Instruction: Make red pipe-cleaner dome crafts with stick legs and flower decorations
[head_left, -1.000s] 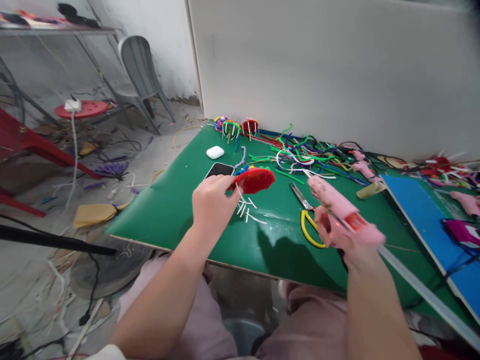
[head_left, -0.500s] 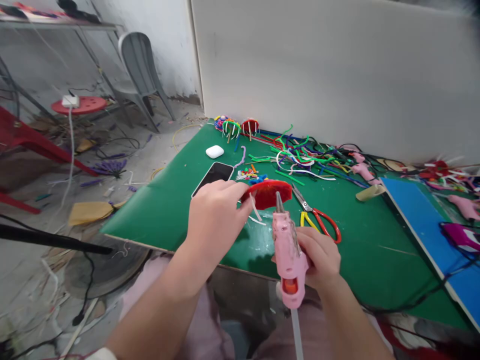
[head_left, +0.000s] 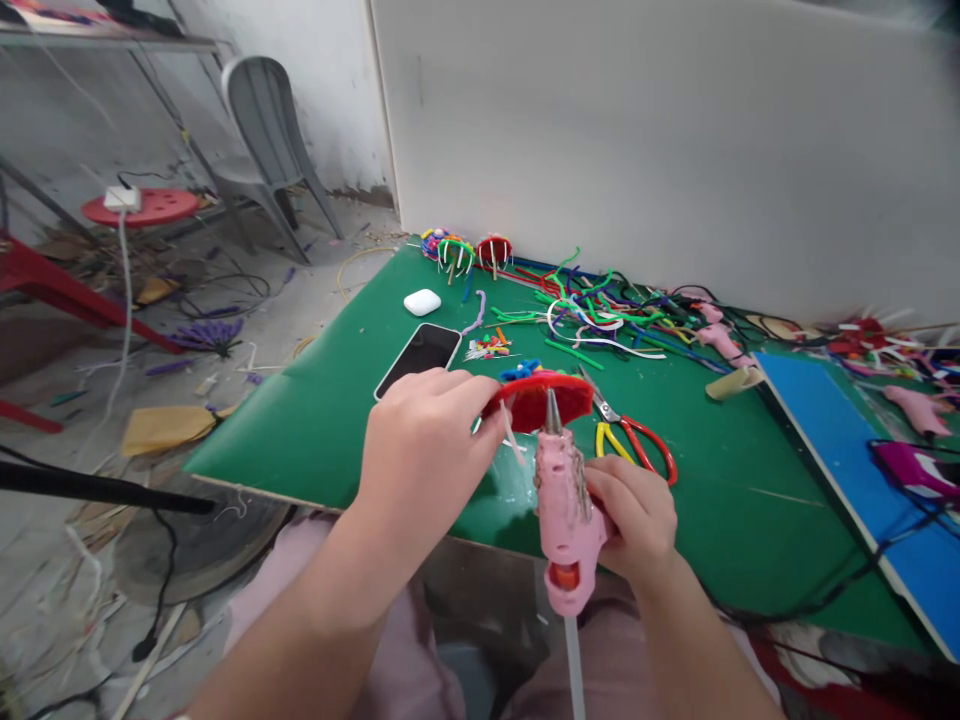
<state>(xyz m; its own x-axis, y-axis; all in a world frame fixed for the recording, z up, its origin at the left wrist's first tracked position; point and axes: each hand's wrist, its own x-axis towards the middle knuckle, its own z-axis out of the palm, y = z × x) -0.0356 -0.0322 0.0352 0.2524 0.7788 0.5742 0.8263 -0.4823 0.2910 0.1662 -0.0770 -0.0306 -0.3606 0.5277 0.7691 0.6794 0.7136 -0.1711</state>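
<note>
No legible lettering, no readable labels or brands, no numbers, no signs

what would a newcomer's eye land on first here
Probably the pink glue gun in the right hand, front and centre, its nozzle toward the red disc in the left hand. Next, the tangle of bright pipe cleaners along the back of the green table. The scissors lie just beyond the right hand.

Left hand (head_left: 427, 450): yours is bare
Right hand (head_left: 639, 515): yours is bare too
Forearms (head_left: 311, 635): you have both uncovered — tapering toward the hands
Trousers (head_left: 412, 665): you wear pale, dusty pink ones — plain cloth
</note>
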